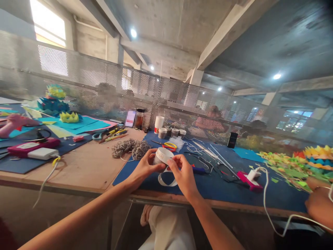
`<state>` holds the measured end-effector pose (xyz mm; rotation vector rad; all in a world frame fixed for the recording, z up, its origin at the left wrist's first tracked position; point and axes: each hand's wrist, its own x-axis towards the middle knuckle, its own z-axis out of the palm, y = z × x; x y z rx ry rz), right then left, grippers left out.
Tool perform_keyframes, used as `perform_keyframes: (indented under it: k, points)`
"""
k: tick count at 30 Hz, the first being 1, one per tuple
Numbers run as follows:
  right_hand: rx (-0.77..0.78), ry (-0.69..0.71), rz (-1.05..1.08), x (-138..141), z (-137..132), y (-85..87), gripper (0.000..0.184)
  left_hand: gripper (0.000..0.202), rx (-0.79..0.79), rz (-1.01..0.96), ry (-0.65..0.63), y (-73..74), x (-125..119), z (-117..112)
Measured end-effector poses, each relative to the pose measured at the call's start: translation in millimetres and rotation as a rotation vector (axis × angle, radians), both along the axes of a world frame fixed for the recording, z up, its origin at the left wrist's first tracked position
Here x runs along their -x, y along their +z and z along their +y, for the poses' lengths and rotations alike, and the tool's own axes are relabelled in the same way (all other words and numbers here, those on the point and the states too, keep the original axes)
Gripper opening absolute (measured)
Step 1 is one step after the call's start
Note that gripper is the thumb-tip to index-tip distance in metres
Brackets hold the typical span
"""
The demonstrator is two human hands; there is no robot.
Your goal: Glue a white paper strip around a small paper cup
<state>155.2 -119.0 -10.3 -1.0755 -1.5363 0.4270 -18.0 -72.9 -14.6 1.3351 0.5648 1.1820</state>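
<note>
Both my hands hold a roll of white tape (163,155) above the dark blue mat (221,184). My left hand (145,166) grips the roll from the left with thumb and fingers closed on it. My right hand (184,173) pinches the roll's right side, and a loose loop of white strip (166,180) hangs below it. A pile of grey twine (131,147) lies just beyond my left hand on the wooden table (88,166).
Paper cups (159,124) and small pots stand at the back by a mesh screen (156,93). Scissors (104,134), a pink glue gun (15,123), wires, a white charger with cable (253,172) and coloured paper scraps (293,166) lie around. Another person's hand (318,205) rests at the right edge.
</note>
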Motion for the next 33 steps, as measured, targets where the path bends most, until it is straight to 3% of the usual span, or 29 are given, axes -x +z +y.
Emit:
perform_keyframes:
  k: [7,13,17,22,33]
  points:
    - [-0.012,-0.016,0.02,-0.7,1.6,-0.1,0.021,0.045,0.054,-0.05,-0.101,1.0,5.0,-1.0]
    - [-0.017,-0.031,-0.016,-1.8,1.5,-3.0,0.018,0.046,0.082,-0.003,-0.027,-1.6,3.5,2.7]
    - [-0.027,-0.047,-0.045,-0.7,0.1,-1.3,0.018,0.051,0.092,-0.008,-0.045,-0.7,3.8,3.5]
    - [-0.051,-0.087,-0.097,3.1,-2.4,1.4,0.018,0.042,0.068,-0.016,-0.099,-2.7,4.9,4.8]
    - [-0.034,-0.152,-0.222,6.4,-15.6,4.9,0.021,0.042,0.055,-0.039,0.053,-3.1,5.5,7.5]
